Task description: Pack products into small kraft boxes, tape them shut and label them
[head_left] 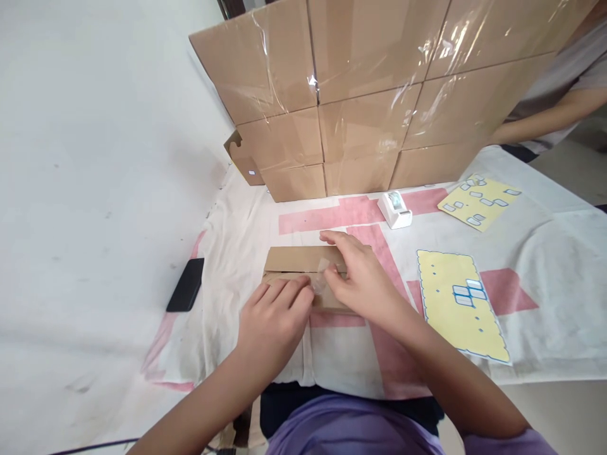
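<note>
A small flat cardboard box (303, 259) lies on the cloth-covered table in front of me, with a piece of clear tape (321, 278) across its upper face. My left hand (277, 319) rests on the box's near left part, fingers curled together and their tips at the tape's lower left end. My right hand (363, 278) arches over the box's right part. Its thumb touches the tape near the raised end, while the index finger stretches apart toward the far edge. The undersides of both hands are hidden.
A tall taped cardboard panel (365, 120) stands behind the box. A white tape dispenser (395, 212) sits before it. Yellow cards with labels (462, 322) lie at right, a black phone (186, 284) at left. Another person's arm (550, 117) shows behind the panel.
</note>
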Demonstrator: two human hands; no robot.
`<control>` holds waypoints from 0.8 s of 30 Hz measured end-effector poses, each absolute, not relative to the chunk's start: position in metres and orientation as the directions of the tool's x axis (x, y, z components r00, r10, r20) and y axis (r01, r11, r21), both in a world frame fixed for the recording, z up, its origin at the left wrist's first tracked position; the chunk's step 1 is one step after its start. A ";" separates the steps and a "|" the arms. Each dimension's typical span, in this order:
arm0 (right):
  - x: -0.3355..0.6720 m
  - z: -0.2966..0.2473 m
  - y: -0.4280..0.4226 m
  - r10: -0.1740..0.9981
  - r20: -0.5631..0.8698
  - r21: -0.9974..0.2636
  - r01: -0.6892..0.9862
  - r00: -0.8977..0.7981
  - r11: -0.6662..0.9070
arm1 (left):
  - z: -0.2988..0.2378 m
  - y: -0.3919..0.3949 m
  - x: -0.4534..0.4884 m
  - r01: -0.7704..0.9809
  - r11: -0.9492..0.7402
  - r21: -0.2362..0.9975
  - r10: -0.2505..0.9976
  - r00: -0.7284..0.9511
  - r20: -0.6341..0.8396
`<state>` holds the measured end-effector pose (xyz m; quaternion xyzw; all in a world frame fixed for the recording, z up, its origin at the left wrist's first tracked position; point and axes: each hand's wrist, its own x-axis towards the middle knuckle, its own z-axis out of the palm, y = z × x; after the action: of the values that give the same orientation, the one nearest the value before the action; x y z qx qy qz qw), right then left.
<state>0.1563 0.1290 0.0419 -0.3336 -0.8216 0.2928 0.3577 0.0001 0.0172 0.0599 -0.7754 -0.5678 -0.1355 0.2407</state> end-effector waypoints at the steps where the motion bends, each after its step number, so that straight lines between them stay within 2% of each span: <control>1: 0.157 0.042 0.129 0.758 0.398 -0.728 0.324 -0.517 0.603 | 0.059 0.017 0.000 0.948 -0.239 -0.208 0.816 0.313 0.486; 9: 0.162 0.045 0.130 0.799 0.351 -0.830 0.234 -0.489 0.507 | 0.058 0.014 0.001 0.935 -0.270 -0.229 0.792 0.351 0.499; 18: 0.159 0.046 0.133 0.795 0.339 -0.793 0.302 -0.504 0.530 | 0.052 0.007 -0.002 0.905 -0.353 -0.239 0.741 0.426 0.518; 24: 0.159 0.048 0.132 0.806 0.323 -0.803 0.306 -0.496 0.511 | 0.047 0.004 -0.006 0.881 -0.425 -0.210 0.750 0.472 0.463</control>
<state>0.1585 0.1321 0.0480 -0.3512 -0.7916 0.3482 0.3588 -0.0061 0.0042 0.0467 -0.8303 -0.4910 -0.1512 0.2159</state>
